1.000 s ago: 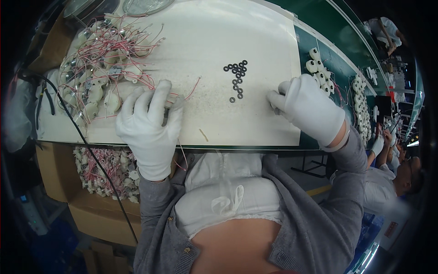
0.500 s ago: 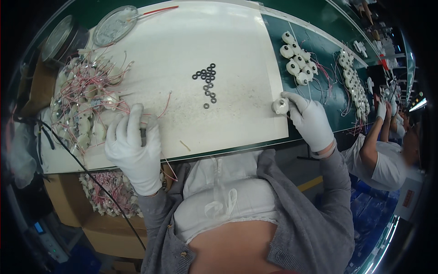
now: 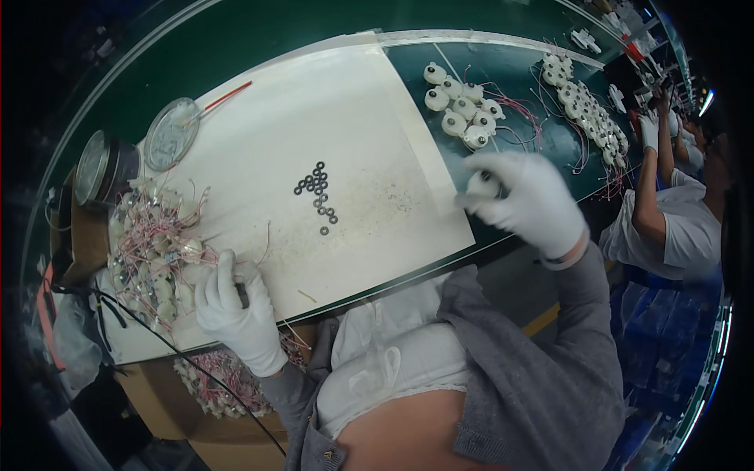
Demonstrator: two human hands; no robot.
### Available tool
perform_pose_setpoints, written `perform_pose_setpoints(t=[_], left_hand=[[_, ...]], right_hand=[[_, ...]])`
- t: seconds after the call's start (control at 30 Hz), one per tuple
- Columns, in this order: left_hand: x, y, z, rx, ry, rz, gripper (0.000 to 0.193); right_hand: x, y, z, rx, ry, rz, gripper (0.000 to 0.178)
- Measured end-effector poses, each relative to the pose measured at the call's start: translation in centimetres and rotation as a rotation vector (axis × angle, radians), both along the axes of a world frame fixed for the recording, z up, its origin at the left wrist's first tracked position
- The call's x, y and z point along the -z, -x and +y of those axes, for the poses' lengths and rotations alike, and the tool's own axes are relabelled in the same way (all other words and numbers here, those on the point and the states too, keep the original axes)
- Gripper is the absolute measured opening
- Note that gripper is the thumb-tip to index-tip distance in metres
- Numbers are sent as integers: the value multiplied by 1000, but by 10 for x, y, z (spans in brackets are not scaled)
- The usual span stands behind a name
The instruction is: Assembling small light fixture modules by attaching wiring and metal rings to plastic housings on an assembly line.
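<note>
My white-gloved left hand (image 3: 236, 318) is by the front edge of the white sheet (image 3: 369, 267), beside a pile of white round parts with pink wires (image 3: 153, 251). Its fingers close around a small dark piece (image 3: 242, 295), mostly hidden. At the sheet's right edge, the fingers of my gloved right hand (image 3: 530, 204) curl around a white round part with a black centre (image 3: 484, 184); motion blurs them. Several small black rings (image 3: 314, 184) lie loose in the middle of the sheet. Beyond my right hand, several white round parts (image 3: 463, 110) stand grouped on the green mat.
A clear round dish (image 3: 171, 135) and a red stick (image 3: 228, 96) lie far left, beside a round container (image 3: 98, 169). Below the table edge sits a cardboard box (image 3: 157, 392) of wired parts. More white parts (image 3: 585, 110) line the right; a co-worker (image 3: 667, 212) is beyond.
My right hand has moved right with the white round part, from the sheet's edge to over the green mat. The whole view has shifted and turned. My left hand keeps its place by the pile.
</note>
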State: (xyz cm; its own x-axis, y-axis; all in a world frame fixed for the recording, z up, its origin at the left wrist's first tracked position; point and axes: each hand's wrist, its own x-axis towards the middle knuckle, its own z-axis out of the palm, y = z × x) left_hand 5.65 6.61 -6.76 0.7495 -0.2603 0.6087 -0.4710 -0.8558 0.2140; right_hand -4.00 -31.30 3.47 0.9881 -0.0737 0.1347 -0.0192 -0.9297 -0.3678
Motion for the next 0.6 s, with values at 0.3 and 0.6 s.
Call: perform_pose_setpoints(t=[0.3, 0.6], left_hand=[[1, -1, 1, -28, -7, -8, 36], [4, 3, 3, -37, 27, -5, 40]], right_hand=[[-29, -84, -131, 112, -51, 52, 43], [6, -167, -156, -132, -51, 375, 57]])
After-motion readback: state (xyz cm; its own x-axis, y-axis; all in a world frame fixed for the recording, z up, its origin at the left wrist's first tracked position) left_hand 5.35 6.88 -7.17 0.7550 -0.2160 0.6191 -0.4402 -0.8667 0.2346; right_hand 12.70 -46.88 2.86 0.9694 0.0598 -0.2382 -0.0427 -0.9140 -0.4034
